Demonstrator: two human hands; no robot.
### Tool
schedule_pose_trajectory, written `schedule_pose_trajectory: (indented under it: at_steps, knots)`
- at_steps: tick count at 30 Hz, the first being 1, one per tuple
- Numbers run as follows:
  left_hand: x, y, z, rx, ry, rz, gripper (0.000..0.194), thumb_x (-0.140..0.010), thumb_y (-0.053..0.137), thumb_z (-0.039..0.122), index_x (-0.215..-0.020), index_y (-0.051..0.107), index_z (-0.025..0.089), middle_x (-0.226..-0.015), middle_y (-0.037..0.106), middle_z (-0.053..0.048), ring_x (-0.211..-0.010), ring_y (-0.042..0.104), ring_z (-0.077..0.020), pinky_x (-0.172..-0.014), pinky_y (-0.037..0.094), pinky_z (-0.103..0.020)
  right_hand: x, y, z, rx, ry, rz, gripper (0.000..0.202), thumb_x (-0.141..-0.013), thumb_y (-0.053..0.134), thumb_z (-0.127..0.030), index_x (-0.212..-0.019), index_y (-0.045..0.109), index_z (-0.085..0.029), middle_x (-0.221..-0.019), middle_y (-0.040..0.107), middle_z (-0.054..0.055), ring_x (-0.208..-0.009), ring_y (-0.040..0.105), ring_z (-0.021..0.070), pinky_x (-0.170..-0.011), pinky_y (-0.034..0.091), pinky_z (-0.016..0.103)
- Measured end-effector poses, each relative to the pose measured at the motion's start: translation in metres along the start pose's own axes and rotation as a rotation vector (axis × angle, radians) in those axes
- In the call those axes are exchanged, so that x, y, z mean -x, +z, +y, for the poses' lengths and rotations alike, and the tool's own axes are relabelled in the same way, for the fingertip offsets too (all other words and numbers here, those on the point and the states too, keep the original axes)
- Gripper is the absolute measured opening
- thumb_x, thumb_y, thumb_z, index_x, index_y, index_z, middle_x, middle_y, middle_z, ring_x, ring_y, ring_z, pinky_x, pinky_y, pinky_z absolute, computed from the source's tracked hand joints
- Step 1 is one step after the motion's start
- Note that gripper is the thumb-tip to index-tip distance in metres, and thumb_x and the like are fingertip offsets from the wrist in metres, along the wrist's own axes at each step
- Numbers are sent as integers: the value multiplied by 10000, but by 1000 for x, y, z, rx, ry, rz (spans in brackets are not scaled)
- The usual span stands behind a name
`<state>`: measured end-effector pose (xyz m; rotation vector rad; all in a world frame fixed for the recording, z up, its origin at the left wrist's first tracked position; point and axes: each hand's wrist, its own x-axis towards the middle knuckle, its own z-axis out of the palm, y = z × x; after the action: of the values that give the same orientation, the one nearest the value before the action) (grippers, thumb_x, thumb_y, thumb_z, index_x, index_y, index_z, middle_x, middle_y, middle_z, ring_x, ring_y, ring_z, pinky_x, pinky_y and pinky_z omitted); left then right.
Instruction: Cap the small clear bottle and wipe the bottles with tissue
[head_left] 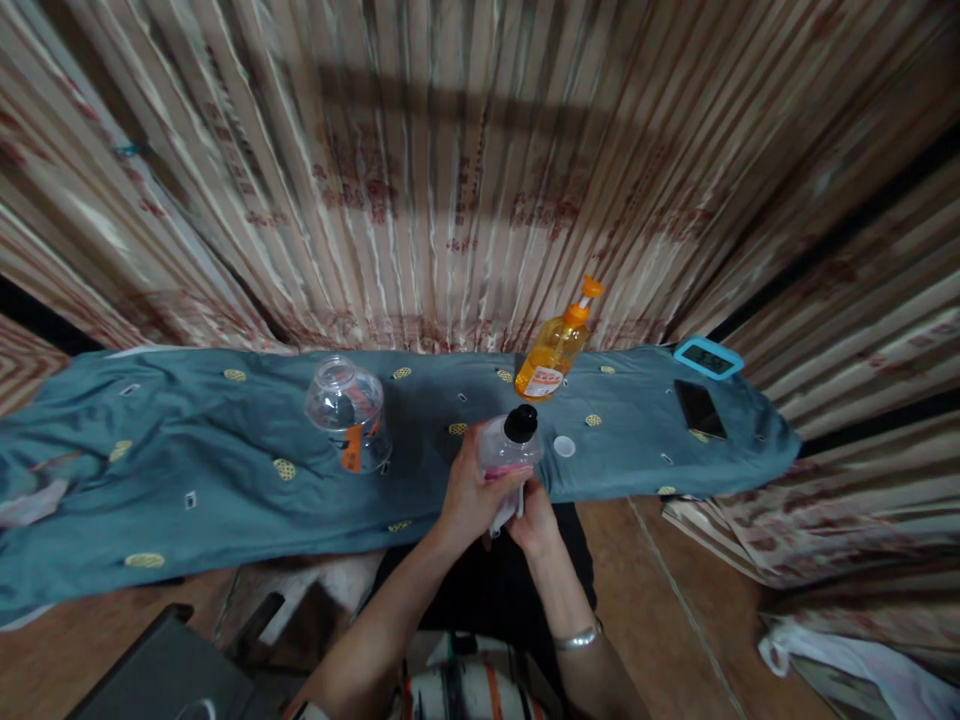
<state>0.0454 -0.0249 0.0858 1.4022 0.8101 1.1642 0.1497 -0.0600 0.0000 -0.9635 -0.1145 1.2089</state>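
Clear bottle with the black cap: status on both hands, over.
Left hand gripping the clear bottle by its body. Right hand at the bottle's base, on a white cloth. White lid and orange pump bottle just beyond.

The small clear plastic bottle with a black cap (511,443) is half hidden: the left hand (472,495) covers its side, the right hand (534,520) its base. The white cloth (504,518) between the palms barely shows. Print on the orange pump bottle's label (544,381) is too small to read. The blue patterned tablecloth (187,470) runs off the left edge.
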Motion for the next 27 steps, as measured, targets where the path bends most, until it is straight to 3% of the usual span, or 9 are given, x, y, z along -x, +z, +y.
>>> schedule_pose_trajectory:
  at_steps: [5,9,13,16,19,23,27]
  knots:
    - [-6,-2,-21,-28,-34,66,569,-692,852,343,-1191,610,214,-1091,746,-51,-1018,737,-270,-944,573,-407,12,-4,13,-1,-55,119,263,-880,797,-456,-938,748,-204,-891,782,40,-812,753,228,-764,641,317]
    - [-10,-3,-35,-21,-45,131,643,-702,867,397,-1241,567,215,-1134,727,-68,-1059,731,-283,-977,567,-431,29,1,14,197,-226,173,471,-845,798,-574,-1139,758,-209,-1204,767,77,-1196,700,271,-1075,550,375]
    - [-3,-2,-43,-33,0,85,611,-780,832,454,-1278,560,228,-1218,696,-85,-1162,695,-294,-1075,529,-464,43,22,-4,504,-430,82,630,-921,658,-713,-1270,723,-192,-1400,678,122,-1456,507,317,-1251,376,461]
    - [7,-1,-47,17,-19,72,644,-897,700,558,-1411,492,232,-1425,619,-134,-1356,605,-322,-1215,426,-510,48,42,-19,590,-580,65,668,-986,558,-732,-1369,672,-197,-1466,634,130,-1487,463,307,-1258,359,475]
    - [16,-3,-48,66,-4,23,678,-954,595,622,-1492,441,240,-1574,530,-150,-1503,492,-331,-1305,319,-508,43,49,-17,614,-652,22,607,-1003,572,-686,-1361,673,-205,-1494,612,127,-1495,453,295,-1291,299,467]
    - [19,-3,-47,78,14,13,636,-965,609,583,-1491,461,257,-1540,573,-139,-1473,536,-312,-1288,369,-485,33,25,10,549,-578,-47,492,-960,695,-563,-1311,699,-218,-1470,627,115,-1510,447,280,-1321,240,433]
    - [13,-1,-46,-3,-49,66,804,-769,862,460,-1442,476,246,-1436,629,-121,-1351,622,-305,-1187,465,-473,30,-9,31,542,-503,-31,487,-874,806,-474,-1266,718,-198,-1404,669,132,-1456,525,302,-1280,343,430]
